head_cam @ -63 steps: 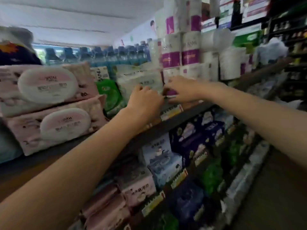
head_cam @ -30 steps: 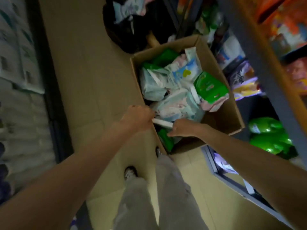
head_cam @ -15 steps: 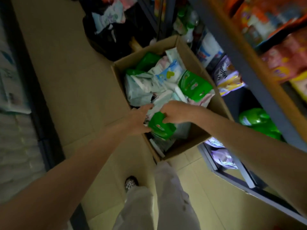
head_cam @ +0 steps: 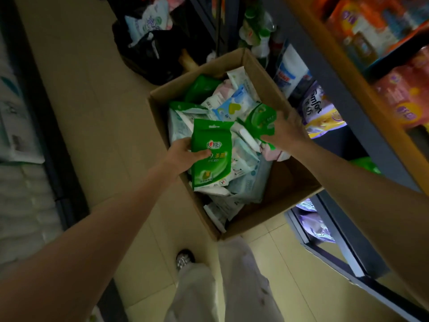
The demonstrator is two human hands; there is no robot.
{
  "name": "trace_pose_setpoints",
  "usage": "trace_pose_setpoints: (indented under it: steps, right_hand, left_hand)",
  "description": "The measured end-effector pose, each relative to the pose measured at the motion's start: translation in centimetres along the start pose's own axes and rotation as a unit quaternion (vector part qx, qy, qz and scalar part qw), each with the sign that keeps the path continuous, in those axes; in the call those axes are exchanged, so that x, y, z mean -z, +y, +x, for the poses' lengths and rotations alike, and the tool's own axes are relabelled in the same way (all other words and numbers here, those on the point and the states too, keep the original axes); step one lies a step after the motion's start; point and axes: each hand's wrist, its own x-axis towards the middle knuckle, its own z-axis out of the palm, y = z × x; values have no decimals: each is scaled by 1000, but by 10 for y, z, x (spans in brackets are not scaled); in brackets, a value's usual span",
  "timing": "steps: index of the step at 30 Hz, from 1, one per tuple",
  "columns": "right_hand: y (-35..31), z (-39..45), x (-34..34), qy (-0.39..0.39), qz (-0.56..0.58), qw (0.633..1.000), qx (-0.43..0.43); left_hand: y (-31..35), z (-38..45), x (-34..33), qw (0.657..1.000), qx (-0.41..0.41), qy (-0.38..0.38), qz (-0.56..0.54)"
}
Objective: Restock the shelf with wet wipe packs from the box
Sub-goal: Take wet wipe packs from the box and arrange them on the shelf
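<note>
Green wipe pack (head_cam: pixel 211 154) sits gripped in left hand (head_cam: pixel 183 156) above box (head_cam: pixel 287 182).

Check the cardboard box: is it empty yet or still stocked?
Still stocked. The cardboard box stands open-topped with wipe packs piled inside; the left hand holds a green pack above them.

Between the left hand (head_cam: pixel 183 156) and the right hand (head_cam: pixel 284 131) the box (head_cam: pixel 285 182) is crowded with wipe packs (head_cam: pixel 243 159), only its near right corner is open below the right forearm, while the shelf (head_cam: pixel 343 94) stands close behind the right hand.
</note>
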Motion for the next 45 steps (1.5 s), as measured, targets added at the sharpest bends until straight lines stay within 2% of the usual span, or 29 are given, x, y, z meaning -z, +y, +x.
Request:
trace_pose_setpoints:
  steps: [3,5,7,10,13,16,19,21,23,25,28,30,32,34,36,38,41,45]
  right_hand:
    - [3,18,-11,-1,55,998,-29]
    - [-2,25,-18,25,99,993,-62]
    - [-11,25,-18,47,49,997,-45]
    - [-35,14,5,96,-2,994,55]
    - [-71,-3,60,100,21,985,142]
    - [-123,-27,119,26,-61,958,278]
    - [-192,-68,155,-89,-173,903,383]
    - [-241,-106,168,-112,-218,866,437]
    - [-293,-149,176,-125,-218,844,474]
    - [-345,-192,179,-126,-216,823,509]
    - [-422,-258,178,-83,-226,783,574]
    - [-471,-305,174,-33,-223,760,609]
    - [-515,-354,166,1,-156,743,651]
    - [-557,-401,160,0,-11,734,679]
    - [-595,-447,159,-37,126,719,683]
    - [-629,-496,157,-126,183,704,674]
    - [-671,-566,148,-227,183,640,710]
    - [-718,-654,139,-278,242,526,766]
  left_hand:
    - [-2,6,-4,1000,28,3,-13]
    - [-3,8,-5,999,38,8,-33]
    - [0,8,-2,997,41,26,-54]
    - [9,5,12,992,38,84,-84]
    - [22,-3,44,981,14,171,-88]
    - [36,-26,88,961,-66,268,-31]
    - [50,-65,144,928,-168,328,50]
    - [51,-91,186,938,-180,293,47]
    - [44,-123,230,964,-162,209,19]
    - [29,-161,268,980,-139,126,-63]
    - [8,-234,321,971,-109,37,-212]
    - [-10,-287,358,967,-133,24,-215]
    - [-31,-339,392,968,-161,87,-173]
    - [-52,-383,429,952,-180,175,-174]
    - [-69,-432,462,914,-211,281,-203]
    - [-81,-483,495,857,-252,388,-227]
    - [-90,-562,538,791,-295,511,-161]
    - [-100,-649,574,720,-323,610,-70]
